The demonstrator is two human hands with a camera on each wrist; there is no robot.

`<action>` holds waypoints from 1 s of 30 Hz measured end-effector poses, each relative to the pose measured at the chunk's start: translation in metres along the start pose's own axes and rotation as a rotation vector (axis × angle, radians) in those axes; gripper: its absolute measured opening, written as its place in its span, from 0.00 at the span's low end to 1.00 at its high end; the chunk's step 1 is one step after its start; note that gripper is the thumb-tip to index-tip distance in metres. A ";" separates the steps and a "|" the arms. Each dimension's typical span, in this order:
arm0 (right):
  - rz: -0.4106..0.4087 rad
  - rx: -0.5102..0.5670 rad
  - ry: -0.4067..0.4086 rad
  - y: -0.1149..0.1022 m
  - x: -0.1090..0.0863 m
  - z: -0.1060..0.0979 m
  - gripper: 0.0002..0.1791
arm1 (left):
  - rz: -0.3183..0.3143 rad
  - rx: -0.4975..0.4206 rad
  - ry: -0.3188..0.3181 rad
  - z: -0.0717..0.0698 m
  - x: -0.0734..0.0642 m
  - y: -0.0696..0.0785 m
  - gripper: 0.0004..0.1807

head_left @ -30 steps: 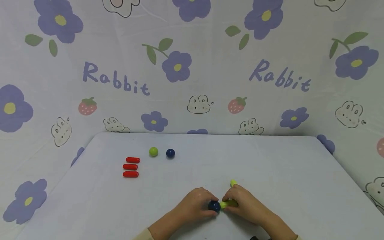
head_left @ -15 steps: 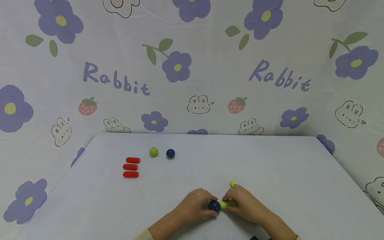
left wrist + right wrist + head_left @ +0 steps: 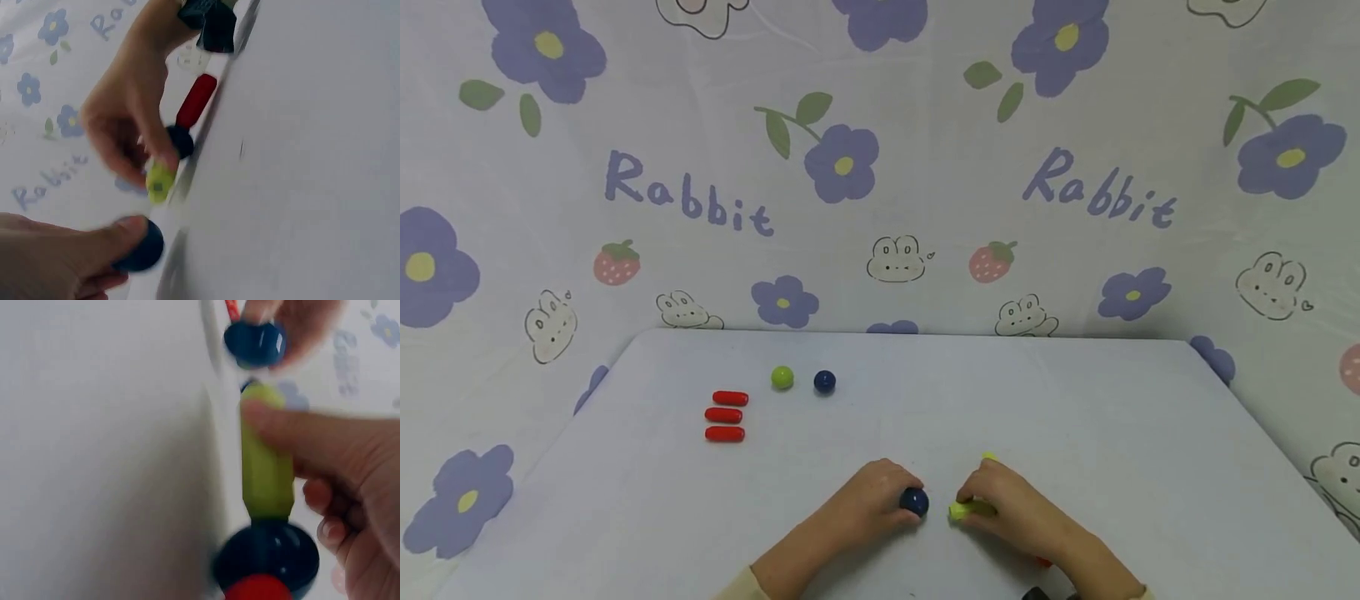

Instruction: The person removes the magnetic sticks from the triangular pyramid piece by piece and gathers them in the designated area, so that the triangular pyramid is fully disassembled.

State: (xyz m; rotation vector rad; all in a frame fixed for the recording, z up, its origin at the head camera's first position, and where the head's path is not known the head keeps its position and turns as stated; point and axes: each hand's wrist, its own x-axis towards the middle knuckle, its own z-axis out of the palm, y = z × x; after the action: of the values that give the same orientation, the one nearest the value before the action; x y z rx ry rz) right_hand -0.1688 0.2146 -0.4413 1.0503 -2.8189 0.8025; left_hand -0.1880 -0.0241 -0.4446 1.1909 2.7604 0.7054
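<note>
My left hand [image 3: 868,510] pinches a glossy dark blue ball [image 3: 914,502] between thumb and fingers, low over the white table. Facing it across a small gap, my right hand [image 3: 1011,510] holds a yellow-green stick [image 3: 267,472] near its end. In the right wrist view, that stick joins a second dark blue ball [image 3: 275,553], and a red stick [image 3: 257,589] comes out of that ball. The left wrist view shows the red stick [image 3: 197,100] reaching away behind my right hand. Another yellow-green tip [image 3: 989,457] shows beyond my right fingers, the rest hidden.
Toward the table's [image 3: 1075,400] back left lie several loose pieces: a light green ball [image 3: 782,377], a dark blue ball [image 3: 824,382] and a column of red sticks [image 3: 724,415]. A cloth with flowers and rabbits [image 3: 898,167] hangs behind the table.
My left hand has drawn the blue ball leftward, off the yellow-green stick's end, leaving a gap. A bit of red now shows under my right wrist. My right hand has barely moved.
</note>
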 end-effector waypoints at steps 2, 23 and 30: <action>0.003 -0.007 0.018 0.002 -0.002 -0.003 0.08 | -0.042 -0.022 0.029 -0.005 -0.005 -0.005 0.20; -0.008 -0.026 0.035 0.003 -0.001 -0.004 0.08 | -0.322 -0.320 0.336 0.006 0.023 -0.050 0.20; 0.004 -0.003 0.016 0.002 -0.001 -0.001 0.09 | -0.477 -0.496 0.572 0.004 0.053 -0.072 0.21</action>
State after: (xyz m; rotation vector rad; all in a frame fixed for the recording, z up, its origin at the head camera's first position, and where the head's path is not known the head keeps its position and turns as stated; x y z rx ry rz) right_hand -0.1692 0.2172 -0.4415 1.0334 -2.8094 0.8029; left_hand -0.2728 -0.0285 -0.4719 0.2379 2.8017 1.7222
